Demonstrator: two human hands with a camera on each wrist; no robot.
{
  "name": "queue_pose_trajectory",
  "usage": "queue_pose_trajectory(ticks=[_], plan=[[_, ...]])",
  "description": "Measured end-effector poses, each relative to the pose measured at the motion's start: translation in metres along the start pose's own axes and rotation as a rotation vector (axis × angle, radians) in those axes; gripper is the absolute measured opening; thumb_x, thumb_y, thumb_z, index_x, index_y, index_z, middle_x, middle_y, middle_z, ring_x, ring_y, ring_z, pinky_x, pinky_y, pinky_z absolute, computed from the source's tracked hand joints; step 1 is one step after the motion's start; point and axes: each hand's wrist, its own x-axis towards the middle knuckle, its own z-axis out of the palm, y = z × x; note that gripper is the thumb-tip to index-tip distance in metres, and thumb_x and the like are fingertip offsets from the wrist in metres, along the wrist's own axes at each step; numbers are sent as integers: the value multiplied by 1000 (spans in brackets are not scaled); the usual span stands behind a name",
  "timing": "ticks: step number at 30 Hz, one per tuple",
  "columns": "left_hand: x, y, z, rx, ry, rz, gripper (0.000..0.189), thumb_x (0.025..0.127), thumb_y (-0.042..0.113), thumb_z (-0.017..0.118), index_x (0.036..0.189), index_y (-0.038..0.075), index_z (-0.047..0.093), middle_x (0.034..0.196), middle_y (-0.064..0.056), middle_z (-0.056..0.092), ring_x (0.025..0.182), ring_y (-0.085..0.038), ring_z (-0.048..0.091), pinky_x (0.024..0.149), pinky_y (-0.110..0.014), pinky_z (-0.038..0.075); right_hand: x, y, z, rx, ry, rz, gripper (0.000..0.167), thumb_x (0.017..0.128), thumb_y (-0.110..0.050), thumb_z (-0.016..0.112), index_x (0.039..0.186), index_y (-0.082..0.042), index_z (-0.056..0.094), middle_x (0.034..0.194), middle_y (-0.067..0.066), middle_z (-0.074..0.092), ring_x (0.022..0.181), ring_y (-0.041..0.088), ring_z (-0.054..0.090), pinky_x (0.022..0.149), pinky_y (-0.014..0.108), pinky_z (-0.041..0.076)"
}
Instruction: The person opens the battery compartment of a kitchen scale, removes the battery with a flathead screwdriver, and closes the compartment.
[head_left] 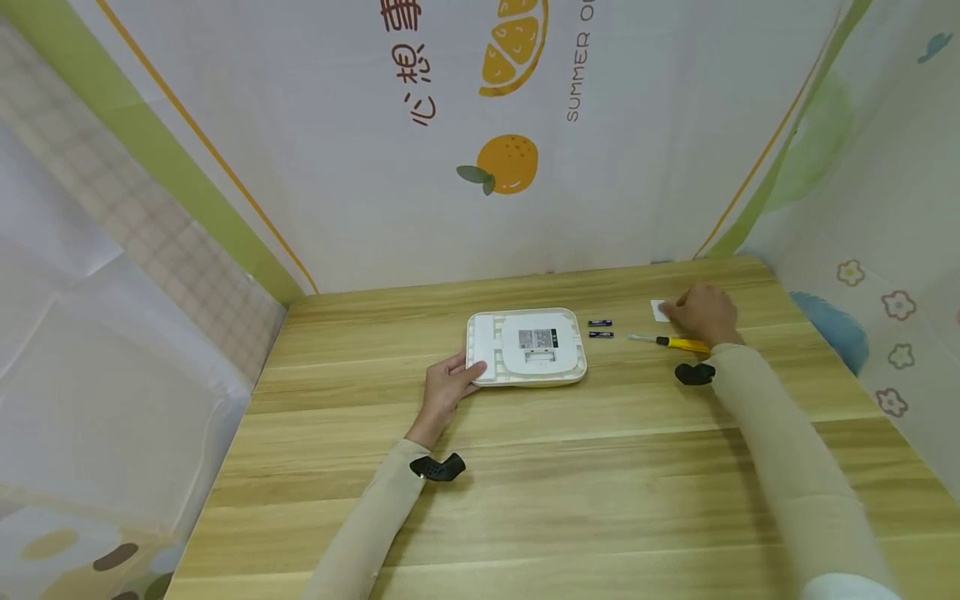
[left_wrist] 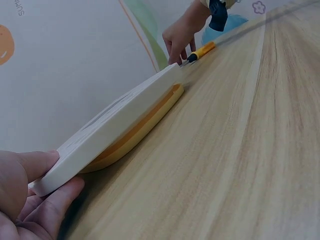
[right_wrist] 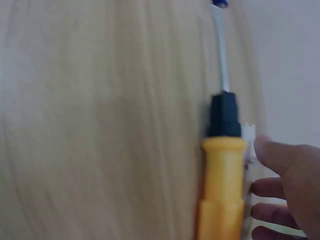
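A white rounded-corner device (head_left: 491, 333), flat side up, shows a label and a small open compartment in its middle. My left hand (head_left: 447, 385) grips its left front corner, thumb on top and fingers below. From the left wrist, a yellow-orange rounded part (left_wrist: 140, 135) shows under the white slab (left_wrist: 110, 130), which slants over the table. My right hand (head_left: 705, 312) is at the far right with its fingertips on a small white square piece (head_left: 658, 311). Close beside that hand lies a yellow-handled screwdriver (head_left: 684, 343), its shaft pointing left.
Two dark AA-type batteries (head_left: 601, 322) lie side by side between the device and the screwdriver. The wood-grain table (head_left: 525, 483) meets a printed cloth wall (head_left: 420, 225) at its back edge. More cloth hangs along the left and right sides.
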Motion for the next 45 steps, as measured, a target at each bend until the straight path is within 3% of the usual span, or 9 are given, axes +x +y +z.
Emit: queue_pose_trajectory(ticks=[11,15,20,26,30,33,38,41,45], plan=[[-1,2,1,3,6,6,52,94,2,74,139,-13,53,125,-32,65,98,-22,74,75,-24,63,-4,-9,13,31,164,-3,32,102,-18,58,92,2,80,108,30,70,95,50,64,70,62,58],[-1,0,1,9,7,2,53,94,2,74,140,-13,53,125,-31,66,100,-24,74,77,-26,63,-5,-7,14,39,169,13,35,102,-16,54,83,1,79,96,26,72,80,41,63,57,50,55],[0,-2,1,22,9,-9,56,94,4,75,142,-11,51,125,-29,67,101,-25,73,79,-27,63,-5,-3,12,82,206,20,40,103,-18,55,70,-4,73,65,10,62,60,25,49,46,32,37],[-1,-1,1,26,20,-4,55,93,4,75,142,-10,53,121,-30,68,97,-23,74,79,-27,63,-8,-5,6,164,261,-3,37,105,-23,58,84,1,76,66,14,63,61,26,50,49,32,34],[0,0,2,19,19,-5,55,93,3,75,142,-10,52,122,-30,68,98,-23,74,80,-28,63,-11,-9,3,296,272,-34,38,105,-28,60,113,6,75,101,26,75,83,36,65,64,33,45],[0,1,2,15,14,-3,55,93,2,74,142,-10,52,124,-30,67,101,-25,74,81,-29,63,-14,-12,2,424,267,-23,42,104,-33,61,121,4,73,113,25,73,91,29,67,70,27,48],[-1,2,3,17,10,-1,56,93,3,75,143,-9,52,124,-30,66,101,-26,73,81,-28,63,-20,-18,-3,667,219,71,51,100,-40,66,127,2,70,91,-8,77,77,1,65,68,17,57],[-2,2,2,18,18,-12,56,93,2,75,142,-9,52,123,-29,67,100,-25,74,80,-28,63,-24,-27,-6,880,177,135,54,97,-39,70,130,4,67,82,-26,66,78,-2,65,73,18,61],[-3,3,2,14,24,-14,56,93,1,75,142,-10,52,123,-30,67,99,-25,74,79,-28,63,-31,-44,-9,1128,115,178,38,96,-33,71,122,-6,68,88,-21,64,84,0,61,74,13,58]])
